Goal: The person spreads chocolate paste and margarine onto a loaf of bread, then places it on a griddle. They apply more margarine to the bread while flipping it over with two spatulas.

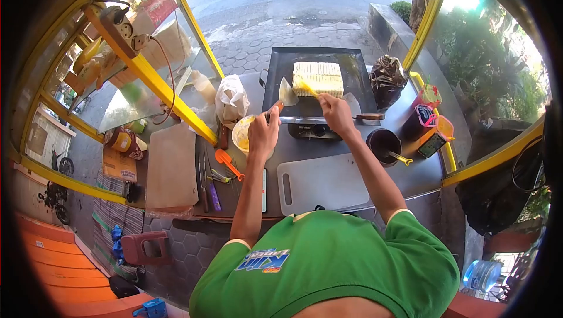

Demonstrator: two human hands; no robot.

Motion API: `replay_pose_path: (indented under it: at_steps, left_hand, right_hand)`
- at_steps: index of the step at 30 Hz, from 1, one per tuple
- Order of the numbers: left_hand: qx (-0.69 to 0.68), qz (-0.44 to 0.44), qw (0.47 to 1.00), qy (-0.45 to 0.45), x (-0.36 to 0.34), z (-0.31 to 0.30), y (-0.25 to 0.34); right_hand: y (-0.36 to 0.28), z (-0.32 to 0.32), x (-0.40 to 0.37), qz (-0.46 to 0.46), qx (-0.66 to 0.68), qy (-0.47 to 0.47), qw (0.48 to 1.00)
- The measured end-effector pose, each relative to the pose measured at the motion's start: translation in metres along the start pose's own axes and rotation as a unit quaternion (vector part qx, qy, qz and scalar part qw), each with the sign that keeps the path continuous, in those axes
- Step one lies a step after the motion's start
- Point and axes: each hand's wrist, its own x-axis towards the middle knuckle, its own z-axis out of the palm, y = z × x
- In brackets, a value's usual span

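Street food stall: glass-paned yellow frame [158, 83] at 10 o'clock, griddle [360, 77] with bread [318, 79] at 12 on worktop [410, 171], paved road [264, 1] beyond.

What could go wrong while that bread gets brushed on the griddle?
The right hand works the yellow brush over the bread, low above the griddle; if the plate is hot, fingers could get burned. The bowl in the left hand is held beside the griddle's edge, so it might tip and spill.

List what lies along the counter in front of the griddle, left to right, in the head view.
Wooden board → orange spatula → white cutting board → dark cup with yellow spoon → orange-lidded container.
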Motion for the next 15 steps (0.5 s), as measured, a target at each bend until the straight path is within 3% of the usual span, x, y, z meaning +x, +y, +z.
replay_pose_path:
  at_steps: [2, 4, 5, 6, 8, 10, 12, 14, 15]
  left_hand:
    - [-0.047, -0.026, 0.999, 0.01, -0.008, 0.006, -0.008]
    - [-0.082, -0.032, 0.996, 0.01, -0.02, 0.016, -0.011]
    - [-0.099, -0.016, 0.995, 0.02, -0.024, 0.023, -0.011]
    - [-0.115, -0.002, 0.993, 0.029, -0.03, 0.031, -0.01]
    - [-0.136, -0.028, 0.99, 0.016, -0.028, 0.045, -0.009]
    - [-0.175, -0.027, 0.984, 0.024, -0.02, 0.061, -0.011]
    - [-0.196, -0.035, 0.98, 0.018, -0.021, 0.069, -0.015]
    - [-0.215, -0.046, 0.975, 0.012, -0.028, 0.076, -0.019]
    - [-0.287, -0.061, 0.956, 0.002, -0.036, 0.08, -0.023]
  right_hand:
    - [0.001, -0.005, 0.019, 0.081, 0.05, -0.004, 0.995]
    - [0.021, -0.01, 0.051, 0.085, 0.019, 0.105, 0.991]
    - [0.029, -0.009, 0.066, 0.086, -0.115, 0.102, 0.984]
    - [0.035, -0.006, 0.07, 0.086, -0.116, 0.097, 0.985]
    - [0.037, -0.001, 0.078, 0.046, -0.144, -0.074, 0.986]
    - [0.016, -0.012, 0.08, -0.005, -0.086, -0.088, 0.992]
    - [0.0, -0.028, 0.094, 0.054, -0.029, -0.056, 0.997]
    - [0.014, -0.03, 0.112, 0.003, -0.101, 0.063, 0.993]
    - [0.004, -0.038, 0.114, 0.032, -0.205, 0.045, 0.977]
